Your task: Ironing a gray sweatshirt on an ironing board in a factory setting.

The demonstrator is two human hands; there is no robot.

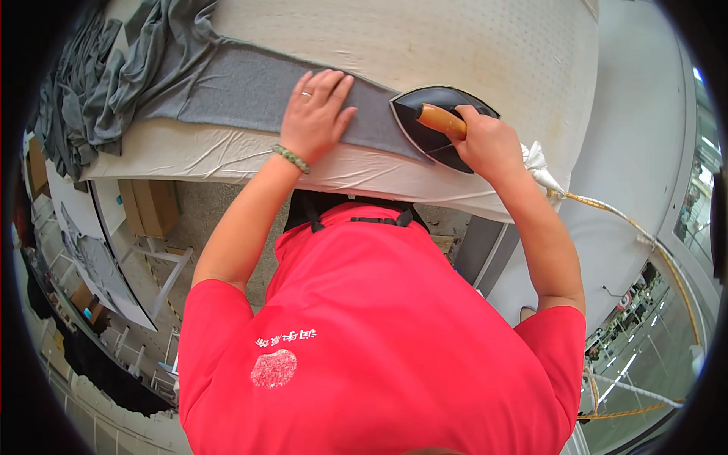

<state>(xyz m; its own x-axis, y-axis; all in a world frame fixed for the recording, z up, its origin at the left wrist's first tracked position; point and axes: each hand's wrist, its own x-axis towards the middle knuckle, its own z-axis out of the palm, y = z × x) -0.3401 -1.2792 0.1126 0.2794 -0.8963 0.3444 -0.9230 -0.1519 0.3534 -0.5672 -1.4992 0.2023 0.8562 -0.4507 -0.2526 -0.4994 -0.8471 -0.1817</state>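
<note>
Lying under left hand (pixel 316 117) (fingers unclenched), grey fabric (pixel 243 83) is overlapped at right by iron (pixel 434 141) grasped in right hand (pixel 489 144).

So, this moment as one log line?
left fingers: on grey fabric | right fingers: around iron handle | iron: over fabric's right end

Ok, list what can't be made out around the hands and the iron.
All in the head view:
- Underside of the iron: hidden by its body.
- Right end of the grey cloth: covered by the iron.
- Left hand palm: turned down, hidden by the hand's back.
- Rear of the wooden handle: covered by the right hand.
- Cloth's far crumpled part: cut off by the upper edge.
</note>
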